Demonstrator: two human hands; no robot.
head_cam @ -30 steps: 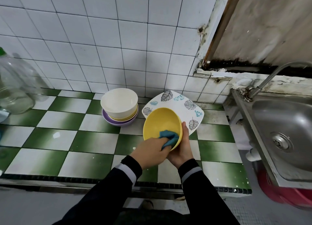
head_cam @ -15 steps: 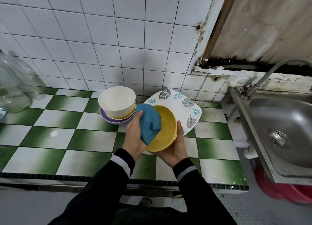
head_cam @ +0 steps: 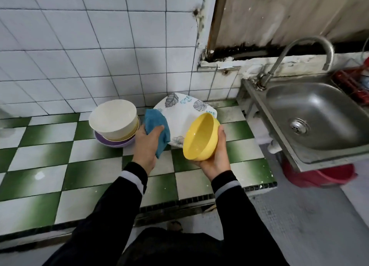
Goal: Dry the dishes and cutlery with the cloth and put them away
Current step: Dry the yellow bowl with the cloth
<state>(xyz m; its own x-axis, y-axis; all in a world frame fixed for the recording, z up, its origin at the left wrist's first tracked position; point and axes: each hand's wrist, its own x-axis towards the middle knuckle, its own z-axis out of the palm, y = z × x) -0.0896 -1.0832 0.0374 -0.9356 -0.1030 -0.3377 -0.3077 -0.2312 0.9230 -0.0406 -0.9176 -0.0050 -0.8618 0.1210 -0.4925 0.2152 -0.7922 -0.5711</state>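
Note:
My right hand (head_cam: 216, 157) grips a yellow bowl (head_cam: 199, 136) from below, tilted with its open side facing left, held above the green-and-white checkered counter (head_cam: 50, 177). My left hand (head_cam: 146, 143) holds a crumpled blue cloth (head_cam: 156, 128), a short gap left of the bowl and not touching it. Behind both hands a square white plate with leaf prints (head_cam: 185, 114) leans near the wall. A stack of bowls, cream (head_cam: 112, 118) on top and purple (head_cam: 113, 142) at the bottom, stands just left of the cloth.
A steel sink (head_cam: 319, 117) with a curved tap (head_cam: 295, 52) sits to the right of the counter. A red tub (head_cam: 319, 174) is under the sink. A red rack (head_cam: 353, 84) shows at the far right edge. White wall tiles back the counter.
My left hand has pulled the cloth out of the yellow bowl and moved left. My right hand has carried the bowl rightward, so the two are now apart.

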